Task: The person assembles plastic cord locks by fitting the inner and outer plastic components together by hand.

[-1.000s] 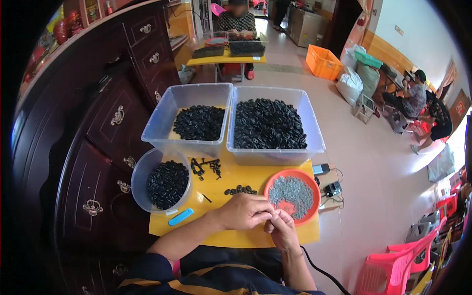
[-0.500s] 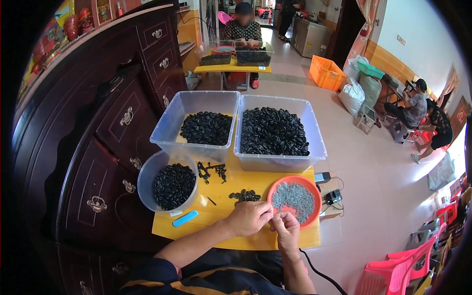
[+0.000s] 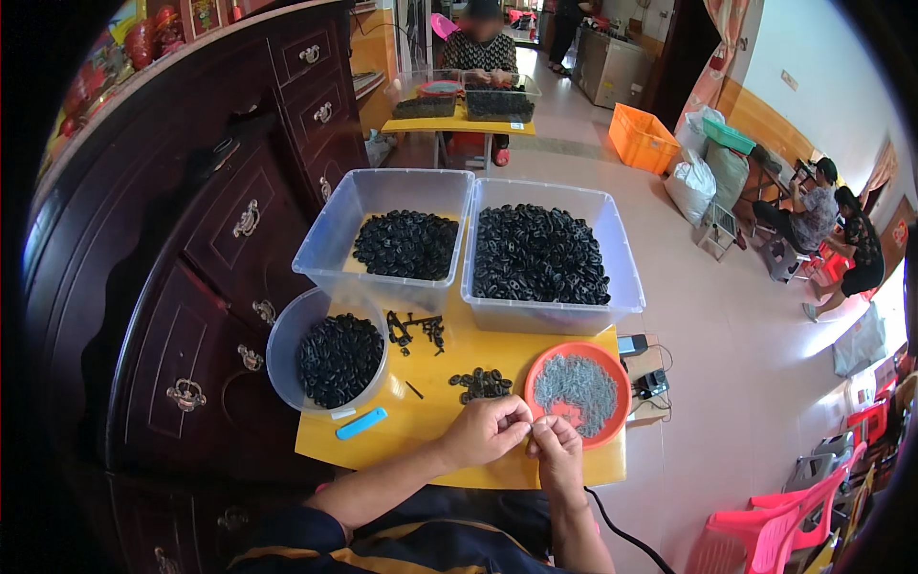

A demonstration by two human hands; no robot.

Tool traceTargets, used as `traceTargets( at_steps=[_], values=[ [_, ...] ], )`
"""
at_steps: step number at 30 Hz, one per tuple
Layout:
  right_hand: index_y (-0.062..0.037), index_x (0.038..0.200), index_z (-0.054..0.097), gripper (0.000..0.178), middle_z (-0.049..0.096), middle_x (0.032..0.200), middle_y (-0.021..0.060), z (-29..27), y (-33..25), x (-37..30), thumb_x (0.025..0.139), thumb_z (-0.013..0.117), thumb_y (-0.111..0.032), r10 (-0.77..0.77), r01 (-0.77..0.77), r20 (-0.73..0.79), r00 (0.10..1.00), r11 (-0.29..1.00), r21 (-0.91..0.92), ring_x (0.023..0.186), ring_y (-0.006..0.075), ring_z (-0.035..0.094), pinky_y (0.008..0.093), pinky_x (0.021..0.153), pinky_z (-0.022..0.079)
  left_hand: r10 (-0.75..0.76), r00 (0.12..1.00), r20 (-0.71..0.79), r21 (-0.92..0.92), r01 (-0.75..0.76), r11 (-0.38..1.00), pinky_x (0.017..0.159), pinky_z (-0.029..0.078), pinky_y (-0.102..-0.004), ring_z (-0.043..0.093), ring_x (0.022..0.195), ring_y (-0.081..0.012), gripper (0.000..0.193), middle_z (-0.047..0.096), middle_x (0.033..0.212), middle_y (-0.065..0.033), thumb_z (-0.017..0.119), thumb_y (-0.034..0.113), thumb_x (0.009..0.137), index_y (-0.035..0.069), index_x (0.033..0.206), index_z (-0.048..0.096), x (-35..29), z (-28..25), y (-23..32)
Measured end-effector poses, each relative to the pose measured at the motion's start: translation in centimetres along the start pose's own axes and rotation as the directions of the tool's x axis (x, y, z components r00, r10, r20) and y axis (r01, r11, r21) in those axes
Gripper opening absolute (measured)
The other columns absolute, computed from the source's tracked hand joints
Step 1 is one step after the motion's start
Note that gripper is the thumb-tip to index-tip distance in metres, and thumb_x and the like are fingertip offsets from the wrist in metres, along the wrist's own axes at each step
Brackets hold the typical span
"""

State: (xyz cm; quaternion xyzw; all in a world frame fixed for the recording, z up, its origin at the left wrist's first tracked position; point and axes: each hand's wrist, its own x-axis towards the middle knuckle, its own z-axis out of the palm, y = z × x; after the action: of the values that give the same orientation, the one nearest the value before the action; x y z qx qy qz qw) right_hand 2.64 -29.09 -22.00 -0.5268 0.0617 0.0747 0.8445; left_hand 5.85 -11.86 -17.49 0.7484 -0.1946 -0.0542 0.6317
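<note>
My left hand (image 3: 486,430) and my right hand (image 3: 557,450) meet fingertip to fingertip over the front of the yellow table (image 3: 449,383). Both are closed in a pinch; whatever small thing lies between them is too tiny to make out. Just beyond my right hand is an orange-red round tray (image 3: 626,402) holding many small grey translucent pieces (image 3: 577,387). A little pile of black oval pieces (image 3: 481,385) lies on the table beyond my left hand. A light-blue flat tool (image 3: 360,424) and a thin dark stick (image 3: 414,390) rest farther left.
Two clear bins with black oval pieces, a left bin (image 3: 320,251) and a right bin (image 3: 626,277), stand at the back. A round clear tub (image 3: 282,349) and black scraps (image 3: 417,332) are at left. A dark wooden cabinet (image 3: 182,316) borders the left side. Another person (image 3: 483,53) sits beyond.
My hands stay together in nearly the same place, with the fingers shifting slightly. The whole view has moved a little. The bins and piles look unchanged.
</note>
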Motion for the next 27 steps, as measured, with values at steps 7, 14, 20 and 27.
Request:
traceTargets(
  at_steps=[7,14,20,27],
  values=[
    [-0.0051,0.093,0.064,0.011,0.061,0.076,-0.0019,-0.1,0.2,0.1,0.099,0.062,-0.013,0.008,-0.009,0.034,0.999,0.999,0.04,0.067,0.0056,0.054,0.0214,0.066,0.042,0.038,0.999,0.001,0.044,-0.038,0.998,0.056,0.048,-0.0253,0.059,0.062,-0.0058,0.004,0.064,0.07,-0.0034,0.066,0.003,0.089,0.001,0.087,0.062,0.3,0.1,0.4],
    [-0.0059,0.093,0.063,0.01,0.061,0.075,-0.0014,0.1,0.6,0.1,0.1,0.06,-0.012,0.006,-0.008,0.015,1.0,0.988,0.154,0.065,0.0061,0.053,0.0214,0.063,0.042,0.026,0.999,-0.023,-0.021,-0.027,0.999,0.06,0.046,-0.0274,0.056,0.065,-0.0078,0.005,0.06,0.071,-0.0012,0.061,0.009,0.092,0.005,0.091,0.059,0.0,1.3,0.2],
    [-0.0061,0.092,0.061,0.01,0.06,0.075,-0.0016,0.3,1.0,0.0,0.1,0.06,-0.012,-0.033,0.031,0.006,0.999,0.981,0.193,0.065,0.006,0.052,0.0213,0.063,0.042,0.012,0.998,-0.055,-0.008,-0.012,1.0,0.062,0.046,-0.0328,0.056,0.067,-0.0136,0.008,0.057,0.071,-0.0062,0.053,0.011,0.094,0.003,0.092,0.054,0.0,1.9,0.4],
    [-0.0045,0.095,0.061,0.009,0.061,0.082,-0.0029,1.0,0.8,-0.5,0.1,0.062,-0.011,-0.237,0.229,-0.049,0.97,0.964,-0.137,0.072,0.0042,0.055,0.0192,0.067,0.043,-0.027,0.997,-0.067,-0.109,0.02,0.994,0.061,0.041,-0.0338,0.046,0.065,-0.0153,0.006,0.048,0.071,-0.0079,0.047,0.007,0.09,0.003,0.087,0.048,-0.2,2.6,-1.4]
  ],
)
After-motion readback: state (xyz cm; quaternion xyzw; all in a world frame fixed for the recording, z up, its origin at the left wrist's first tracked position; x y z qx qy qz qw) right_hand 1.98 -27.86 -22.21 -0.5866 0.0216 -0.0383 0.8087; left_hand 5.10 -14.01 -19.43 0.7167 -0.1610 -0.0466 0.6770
